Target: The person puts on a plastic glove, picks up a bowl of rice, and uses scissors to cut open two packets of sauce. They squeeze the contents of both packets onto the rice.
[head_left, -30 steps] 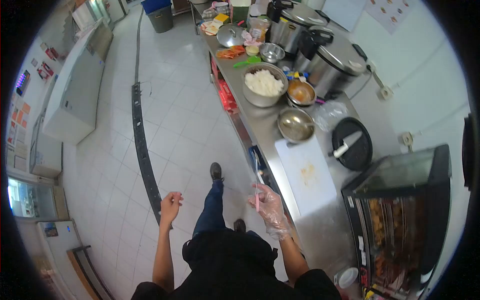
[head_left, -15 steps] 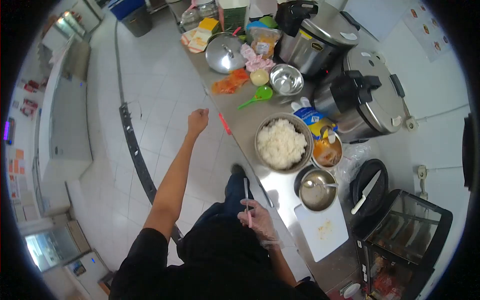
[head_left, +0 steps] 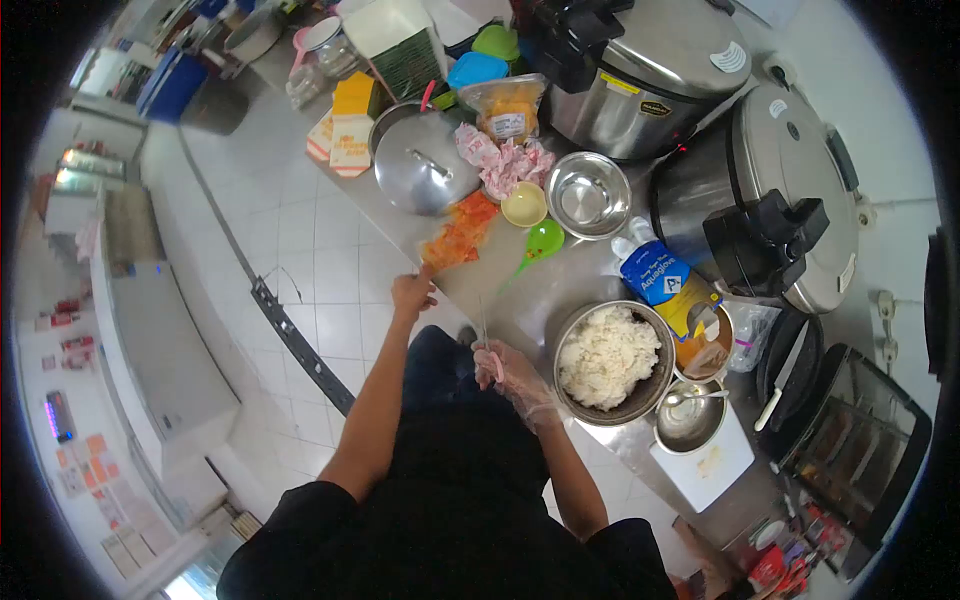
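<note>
Along the counter (head_left: 560, 285), the left hand (head_left: 411, 293), earlier over the floor (head_left: 336, 240), had reached the orange packet (head_left: 461, 232) beside the lid (head_left: 412, 182), its grip unclear; the gloved right hand (head_left: 512, 376) still held a thin utensil (head_left: 484, 326).

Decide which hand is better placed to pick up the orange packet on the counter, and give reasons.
Probably the left hand: it is close to the orange packet, while the gloved right hand is farther off and holds a slim metal utensil.

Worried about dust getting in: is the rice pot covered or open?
Open: nothing covers the rice pot, and white rice shows heaped inside its rim.
</note>
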Demonstrator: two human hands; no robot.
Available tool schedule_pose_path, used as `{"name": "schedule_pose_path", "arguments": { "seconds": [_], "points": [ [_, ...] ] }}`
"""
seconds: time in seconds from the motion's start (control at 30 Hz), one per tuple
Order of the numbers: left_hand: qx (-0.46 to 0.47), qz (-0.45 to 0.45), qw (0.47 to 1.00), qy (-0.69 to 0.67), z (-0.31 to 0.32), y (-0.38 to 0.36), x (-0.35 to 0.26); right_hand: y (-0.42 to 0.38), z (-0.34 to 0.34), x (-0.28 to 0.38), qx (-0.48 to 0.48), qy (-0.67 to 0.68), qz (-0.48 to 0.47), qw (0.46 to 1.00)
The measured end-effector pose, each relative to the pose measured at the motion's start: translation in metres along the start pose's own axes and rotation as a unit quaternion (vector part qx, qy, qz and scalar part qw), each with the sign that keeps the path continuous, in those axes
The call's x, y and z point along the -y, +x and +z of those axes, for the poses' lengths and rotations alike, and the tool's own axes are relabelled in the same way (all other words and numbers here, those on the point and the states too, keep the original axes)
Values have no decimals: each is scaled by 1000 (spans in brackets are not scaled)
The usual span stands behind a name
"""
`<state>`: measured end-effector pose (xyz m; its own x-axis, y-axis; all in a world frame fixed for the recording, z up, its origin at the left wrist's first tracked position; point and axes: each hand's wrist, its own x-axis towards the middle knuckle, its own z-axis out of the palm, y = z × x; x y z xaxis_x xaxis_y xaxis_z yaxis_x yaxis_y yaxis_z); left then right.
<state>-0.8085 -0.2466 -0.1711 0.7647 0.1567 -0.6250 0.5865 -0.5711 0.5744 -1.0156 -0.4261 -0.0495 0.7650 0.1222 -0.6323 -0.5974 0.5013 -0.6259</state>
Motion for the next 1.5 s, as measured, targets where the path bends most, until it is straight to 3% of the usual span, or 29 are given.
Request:
{"name": "schedule_pose_path", "arguments": {
  "seconds": [0.03, 0.17, 0.23, 0.3, 0.4, 0.47, 0.53, 0.7, 0.77, 0.93, 1.0, 1.23, 1.3, 1.43, 1.5],
  "points": [
    [42, -58, 990, -124, -2, 5, 0, 8, 4, 3, 4, 9, 2, 1000],
    [118, -44, 989, -84, -11, 19, 13, 25, 19, -27, -28, 127, -66, 989],
    [61, 5, 992, -110, -13, 18, 12, 17, 36, -20, -106, 83, -14, 991],
    [62, -4, 993, -98, -12, 21, -2, 31, 47, -29, -118, 61, 0, 991],
    [71, -19, 992, -105, -14, 23, 5, 62, 71, -43, -164, -53, -62, 983],
    [112, 49, 963, -238, -17, 21, 15, 109, 76, -48, -228, -288, -139, 920],
    [137, 61, 951, -271, -12, 39, 38, 139, 87, -35, -287, -385, -106, 871],
    [173, 58, 930, -318, -14, 38, 39, 177, 76, -51, -277, -465, -78, 837],
    [160, 16, 932, -324, -12, 35, 33, 175, 78, -46, -333, -546, -92, 763],
    [142, 3, 947, -289, -13, 31, 24, 169, 94, -31, -287, -600, -80, 743],
    [141, -11, 939, -312, -13, 31, 19, 174, 83, -39, -350, -594, -107, 716],
    [153, -18, 941, -300, -16, 23, 21, 161, 82, -59, -320, -618, -120, 709],
    [150, -8, 938, -313, -14, 21, 23, 161, 83, -61, -364, -601, -139, 698],
    [101, -5, 945, -312, -4, 20, 23, 166, 81, -69, -303, -599, -113, 732],
    [95, -7, 942, -321, -3, 22, 23, 156, 76, -67, -396, -573, -147, 702]
  ]
}}
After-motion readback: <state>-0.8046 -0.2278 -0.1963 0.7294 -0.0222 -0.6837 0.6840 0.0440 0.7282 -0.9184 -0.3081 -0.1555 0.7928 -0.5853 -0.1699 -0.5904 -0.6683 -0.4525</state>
